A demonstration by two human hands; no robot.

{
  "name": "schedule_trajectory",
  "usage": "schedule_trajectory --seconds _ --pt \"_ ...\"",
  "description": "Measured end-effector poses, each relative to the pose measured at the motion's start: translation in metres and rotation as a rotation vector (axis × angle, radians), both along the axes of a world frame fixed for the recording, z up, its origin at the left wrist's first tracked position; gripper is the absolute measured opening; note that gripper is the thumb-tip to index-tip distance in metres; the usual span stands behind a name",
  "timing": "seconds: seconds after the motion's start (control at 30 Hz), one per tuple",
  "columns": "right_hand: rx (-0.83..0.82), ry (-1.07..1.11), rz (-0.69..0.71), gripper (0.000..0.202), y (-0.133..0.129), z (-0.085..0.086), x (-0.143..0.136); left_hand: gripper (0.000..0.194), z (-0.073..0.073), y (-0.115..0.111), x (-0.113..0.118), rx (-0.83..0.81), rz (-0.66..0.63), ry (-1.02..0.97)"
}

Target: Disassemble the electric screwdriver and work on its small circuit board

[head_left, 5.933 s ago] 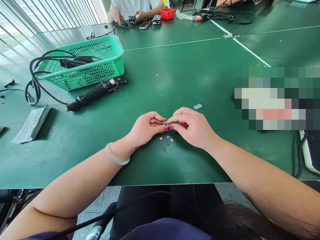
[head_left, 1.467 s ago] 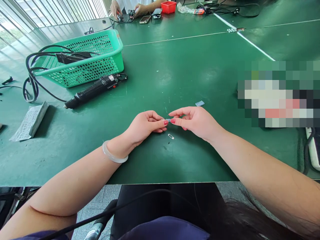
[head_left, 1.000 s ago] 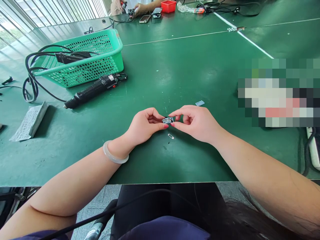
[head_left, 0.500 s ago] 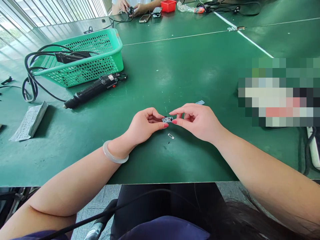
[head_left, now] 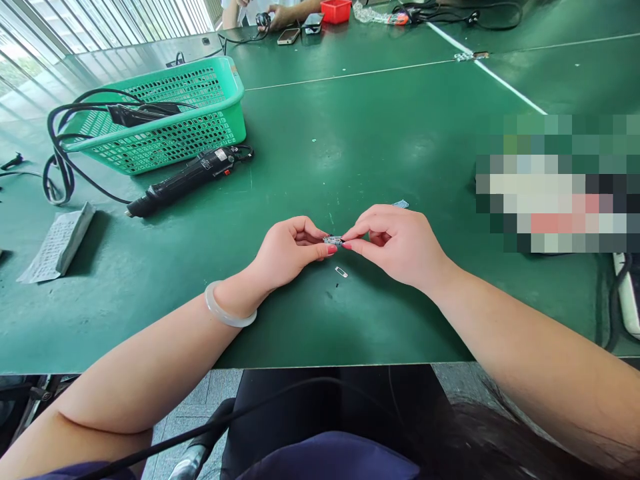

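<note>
Between my two hands, just above the green table, is a small grey circuit board (head_left: 333, 241) with fine parts on it. My left hand (head_left: 290, 248) pinches its left end between thumb and fingers. At the right end, the thumb and forefinger of my right hand (head_left: 395, 247) close on the board's edge. A small white rectangular frame (head_left: 341, 272) lies on the table below the board, with a tiny black piece (head_left: 337, 285) beside it. Behind my right hand, partly hidden by it, lies a small light-blue flat piece (head_left: 401, 204).
A black electric screwdriver (head_left: 190, 180) lies in front of a green basket (head_left: 235, 100) that holds cables. To the left is a wrapped grey block (head_left: 57, 243). Across the table (head_left: 320, 173), a person's hands are near phones (head_left: 289, 36) and a red box (head_left: 335, 11). A blurred patch covers the right.
My right hand's forefinger has come down toward its thumb, closing on the board's right end. The board looks tilted a little flatter. My left hand stays put.
</note>
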State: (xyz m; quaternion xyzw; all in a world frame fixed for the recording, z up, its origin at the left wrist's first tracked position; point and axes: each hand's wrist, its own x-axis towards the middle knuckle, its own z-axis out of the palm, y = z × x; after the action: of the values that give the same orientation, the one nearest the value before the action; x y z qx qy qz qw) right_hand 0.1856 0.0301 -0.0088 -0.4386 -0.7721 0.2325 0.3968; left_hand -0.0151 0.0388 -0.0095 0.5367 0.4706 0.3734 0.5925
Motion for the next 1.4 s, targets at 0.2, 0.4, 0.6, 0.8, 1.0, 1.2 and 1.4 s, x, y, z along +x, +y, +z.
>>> schedule_trajectory --seconds 0.2,0.4,0.6,0.8,1.0,1.2,1.4 --pt "-0.033 -0.022 0.003 0.004 0.0021 -0.0013 0.0009 0.034 -0.0012 -0.0009 -0.0012 0.059 -0.024 0.034" --pt "-0.098 -0.037 0.001 0.004 0.0032 -0.0018 0.0007 0.033 -0.003 -0.0012 -0.0021 0.11 -0.024 0.091" --pt "-0.123 -0.023 -0.012 0.008 0.0022 -0.0003 0.0003 0.033 -0.0013 -0.0024 -0.0015 0.112 -0.019 0.103" --pt "-0.105 0.011 -0.017 0.008 0.0013 0.0005 0.0021 0.033 -0.0001 -0.0019 -0.0022 0.085 -0.015 0.113" --pt "-0.053 -0.004 0.017 0.008 0.0011 0.0003 0.002 0.034 0.0022 -0.0024 -0.0012 0.051 0.006 0.093" --pt "-0.101 -0.026 -0.003 0.006 0.0023 0.0004 0.0014 0.033 0.0015 -0.0022 -0.0013 0.047 -0.014 0.06" --pt "-0.271 -0.003 -0.003 0.021 0.0066 -0.0016 0.0035 0.034 0.002 -0.0026 -0.0007 0.049 0.004 0.048"
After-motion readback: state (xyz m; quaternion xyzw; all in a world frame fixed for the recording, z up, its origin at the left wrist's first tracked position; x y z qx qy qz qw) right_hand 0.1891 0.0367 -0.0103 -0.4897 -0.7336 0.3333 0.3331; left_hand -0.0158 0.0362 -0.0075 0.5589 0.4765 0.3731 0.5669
